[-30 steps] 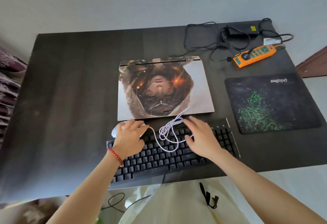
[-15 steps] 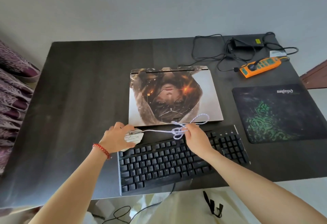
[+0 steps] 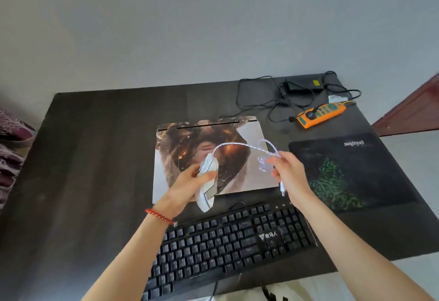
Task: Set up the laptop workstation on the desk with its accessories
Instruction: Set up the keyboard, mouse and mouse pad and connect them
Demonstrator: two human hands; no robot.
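Note:
A closed laptop (image 3: 247, 139) with a picture on its lid lies mid-desk. In front of it sits a black keyboard (image 3: 228, 241). My left hand (image 3: 187, 184) grips a white mouse (image 3: 207, 181), lifted above the laptop's front edge. Its white braided cable (image 3: 240, 145) arcs over the lid to my right hand (image 3: 288, 172), which holds the bunched loops in the air, the USB plug (image 3: 282, 187) dangling below. A black mouse pad (image 3: 344, 170) with a green pattern lies to the right.
At the back right of the dark desk (image 3: 95, 158) lie an orange power strip (image 3: 320, 114), a black power adapter (image 3: 301, 85) and tangled black cords (image 3: 256, 96). A purple fabric (image 3: 11, 148) shows at the left edge. A wooden door (image 3: 413, 112) is at the right.
Both hands rose from the keyboard, lifting the mouse and its cable off the desk to above the laptop lid. The view tilted upward.

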